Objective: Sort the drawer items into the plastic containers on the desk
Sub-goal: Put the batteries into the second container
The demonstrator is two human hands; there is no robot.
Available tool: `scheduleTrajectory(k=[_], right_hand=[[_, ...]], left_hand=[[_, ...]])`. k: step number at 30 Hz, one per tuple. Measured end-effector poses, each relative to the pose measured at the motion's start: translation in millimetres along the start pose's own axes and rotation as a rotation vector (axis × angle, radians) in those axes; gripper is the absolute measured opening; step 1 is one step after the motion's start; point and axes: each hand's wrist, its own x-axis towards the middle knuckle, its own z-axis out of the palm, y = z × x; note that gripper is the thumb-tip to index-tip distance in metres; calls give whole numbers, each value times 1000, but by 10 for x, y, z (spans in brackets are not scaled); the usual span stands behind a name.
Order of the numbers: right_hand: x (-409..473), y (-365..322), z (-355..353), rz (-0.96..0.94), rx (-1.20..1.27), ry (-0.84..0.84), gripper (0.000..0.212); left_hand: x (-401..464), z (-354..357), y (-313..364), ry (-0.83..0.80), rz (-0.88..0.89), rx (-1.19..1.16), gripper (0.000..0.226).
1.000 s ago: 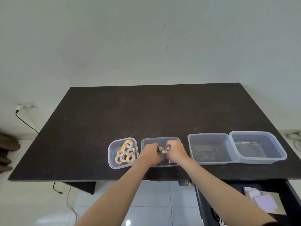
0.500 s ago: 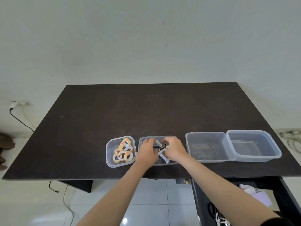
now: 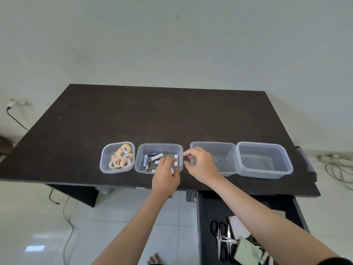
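Note:
Four clear plastic containers stand in a row near the front edge of the dark desk [image 3: 152,115]. The leftmost container [image 3: 103,159] holds several yellow-and-white tape rolls [image 3: 122,159]. The second container [image 3: 159,145] holds several batteries [image 3: 156,156]. My left hand [image 3: 166,175] hangs over that container's near right corner, fingers pointing down at the batteries, with nothing visibly gripped. My right hand [image 3: 200,165] hovers between the second container and the third container [image 3: 212,144], fingers loosely curled and apart, empty. The fourth container [image 3: 263,145], also empty, touches the third.
The open drawer [image 3: 206,211] sits below the desk at the lower right. It holds black-handled scissors [image 3: 221,238], a white pad [image 3: 238,226] and a pale green pouch [image 3: 248,251]. Cables lie on the floor at both sides. A white wall stands behind the desk.
Both hands held batteries together in the second container; now they have drawn apart and back, the right hand moving right, and batteries lie loose in the container. The view tilted down, showing the drawer.

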Motion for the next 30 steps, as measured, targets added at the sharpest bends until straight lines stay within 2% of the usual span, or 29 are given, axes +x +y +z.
scheduleTrajectory(k=[3, 7, 13, 20, 24, 30], right_hand=[[-221, 205, -329, -28, -6, -3, 18], [-586, 612, -744, -47, -6, -51, 16], [-1182, 1370, -1148, 50, -41, -141, 16], [-1767, 2176, -1243, 214, -127, -339, 15], [-2006, 2508, -1176, 309, -155, -463, 18], [-2298, 2849, -1041, 399, -196, -602, 28]], left_hand=[[-254, 275, 249, 38, 8, -44, 27], [-617, 756, 548, 9, 15, -80, 24], [-1084, 1496, 820, -82, -64, -116, 24], [-1517, 2128, 871, -303, -186, -67, 29], [-1686, 2398, 806, -501, -239, 83, 39], [-1760, 2626, 687, -796, -189, 360, 65]])
